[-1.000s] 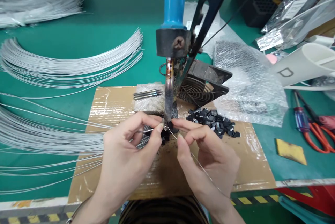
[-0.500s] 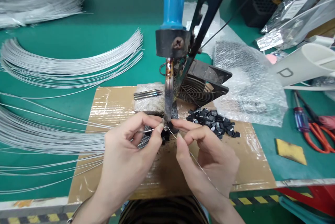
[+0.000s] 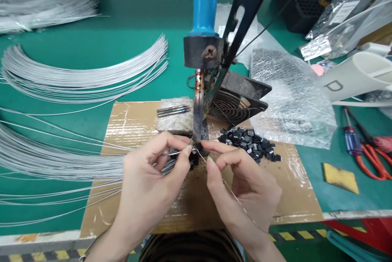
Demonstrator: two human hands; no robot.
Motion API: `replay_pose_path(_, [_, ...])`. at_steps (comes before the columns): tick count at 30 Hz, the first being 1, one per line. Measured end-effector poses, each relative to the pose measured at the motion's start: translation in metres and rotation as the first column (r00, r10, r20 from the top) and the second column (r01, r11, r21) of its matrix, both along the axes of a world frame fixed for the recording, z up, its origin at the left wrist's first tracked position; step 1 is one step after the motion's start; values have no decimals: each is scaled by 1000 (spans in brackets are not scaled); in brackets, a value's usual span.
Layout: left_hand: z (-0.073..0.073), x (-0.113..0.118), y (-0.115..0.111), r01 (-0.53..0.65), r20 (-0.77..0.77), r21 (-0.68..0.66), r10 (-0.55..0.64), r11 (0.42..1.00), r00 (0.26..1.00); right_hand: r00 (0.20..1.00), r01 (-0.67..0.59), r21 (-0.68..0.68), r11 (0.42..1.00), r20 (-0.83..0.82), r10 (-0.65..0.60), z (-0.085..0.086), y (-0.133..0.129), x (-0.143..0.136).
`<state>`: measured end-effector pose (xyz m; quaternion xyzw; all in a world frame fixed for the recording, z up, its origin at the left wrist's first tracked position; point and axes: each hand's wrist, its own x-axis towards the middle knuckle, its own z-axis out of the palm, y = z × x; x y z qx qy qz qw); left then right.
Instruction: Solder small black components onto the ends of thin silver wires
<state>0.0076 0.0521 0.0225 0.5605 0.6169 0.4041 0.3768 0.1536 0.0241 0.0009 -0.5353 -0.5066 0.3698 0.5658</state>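
A soldering iron with a blue handle (image 3: 204, 10) hangs point-down in a black clamp, its dark tip (image 3: 197, 125) between my hands. My left hand (image 3: 156, 180) pinches the end of a grey wire just left of the tip. Between its fingertips is a small part, too small to make out. My right hand (image 3: 245, 184) holds a thin solder wire (image 3: 234, 195) that runs across the palm to the tip. Its index finger reaches to the tip's right side. Many grey wires (image 3: 61, 151) lie under and beside my left hand.
Cardboard (image 3: 294, 188) covers the table's middle. Black connectors (image 3: 249, 141) are piled to the right, below a fan (image 3: 235, 98). Metal rods (image 3: 173, 110) rest on a pale block. More wires (image 3: 85, 76) lie left. Bubble wrap (image 3: 290, 98), a yellow sponge (image 3: 340, 177) and red-handled pliers (image 3: 372, 162) sit right.
The view has shifted very slightly. Both hands keep the same hold at the iron's tip, with no clear movement.
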Motion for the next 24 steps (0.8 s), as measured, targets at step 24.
replay_pose_path(24, [0, -3, -2, 4, -55, -9, -4, 1000, 998, 1000, 6, 30, 1000, 11, -6, -2, 1, -1])
